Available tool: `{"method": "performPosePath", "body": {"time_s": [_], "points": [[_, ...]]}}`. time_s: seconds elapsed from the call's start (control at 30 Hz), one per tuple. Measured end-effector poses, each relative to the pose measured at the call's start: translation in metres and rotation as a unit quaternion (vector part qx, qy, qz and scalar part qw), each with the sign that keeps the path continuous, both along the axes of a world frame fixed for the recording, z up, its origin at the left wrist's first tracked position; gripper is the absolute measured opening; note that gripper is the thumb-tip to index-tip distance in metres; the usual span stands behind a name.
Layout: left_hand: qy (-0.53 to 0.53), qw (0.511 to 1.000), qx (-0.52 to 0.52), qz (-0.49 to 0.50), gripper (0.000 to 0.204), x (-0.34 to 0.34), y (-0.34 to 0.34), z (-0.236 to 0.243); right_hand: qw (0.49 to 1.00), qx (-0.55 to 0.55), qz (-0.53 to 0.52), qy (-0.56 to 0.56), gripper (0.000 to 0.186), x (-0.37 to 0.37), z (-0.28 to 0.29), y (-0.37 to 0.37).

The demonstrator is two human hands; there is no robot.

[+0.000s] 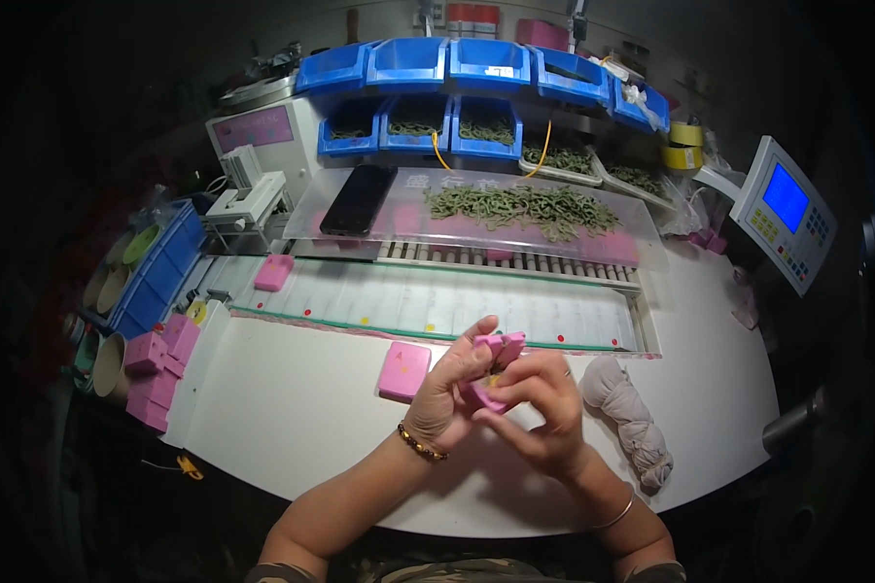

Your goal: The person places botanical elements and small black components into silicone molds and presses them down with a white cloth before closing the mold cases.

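Observation:
Above the white worktop, my left hand is closed around a pink block, apparently a soft mould, with its parts spread at the top. The fingers of my right hand are bent onto the lower side of the same block, beside a small yellow spot. What lies inside the block is mostly hidden by my fingers. Just left of my hands, a flat pink square block rests on the worktop. A twisted grey cloth lies right of my right hand.
Behind my hands runs a flat strip carrying one pink piece. Beyond it, a clear panel bears green curly pieces and a black phone. Blue bins stand behind. Pink blocks stack left; a control panel stands right.

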State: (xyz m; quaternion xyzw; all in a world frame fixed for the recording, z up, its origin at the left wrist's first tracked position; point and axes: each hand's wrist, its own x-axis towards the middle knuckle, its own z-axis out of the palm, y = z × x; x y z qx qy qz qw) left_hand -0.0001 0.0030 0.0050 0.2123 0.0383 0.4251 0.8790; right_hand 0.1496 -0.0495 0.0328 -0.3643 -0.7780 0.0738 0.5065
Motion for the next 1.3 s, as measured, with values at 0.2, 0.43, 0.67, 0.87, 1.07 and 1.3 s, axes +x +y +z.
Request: {"method": "performPosePath", "body": {"time_s": [0.2, 0.43, 0.67, 0.87, 1.07, 1.3], "points": [[0.087, 0.993, -0.066, 0.039, 0.038, -0.003, 0.004, 0.004, 0.993, 0.051, -0.042, -0.099, 0.026, -0.026, -0.002, -0.012], [0.13, 0.988, -0.055, 0.066, 0.022, -0.009, 0.007, 0.003, 0.994, 0.053, -0.033, -0.086, 0.021, -0.028, -0.003, -0.016], [0.229, 0.967, 0.037, 0.108, 0.028, -0.002, 0.0, 0.009, 0.994, -0.012, -0.088, 0.065, 0.029, -0.02, -0.003, -0.014], [0.332, 0.916, 0.127, 0.189, 0.027, 0.0, 0.0, 0.002, 0.987, 0.052, -0.132, -0.078, 0.02, -0.015, -0.006, -0.011], [0.225, 0.956, -0.047, 0.183, 0.024, 0.006, 0.0, 0.007, 0.985, 0.082, -0.12, -0.097, 0.018, -0.015, -0.001, -0.01], [0.147, 0.978, -0.096, 0.11, 0.037, -0.007, 0.009, 0.003, 0.985, 0.1, -0.136, -0.044, 0.02, -0.012, 0.003, -0.012]]}}
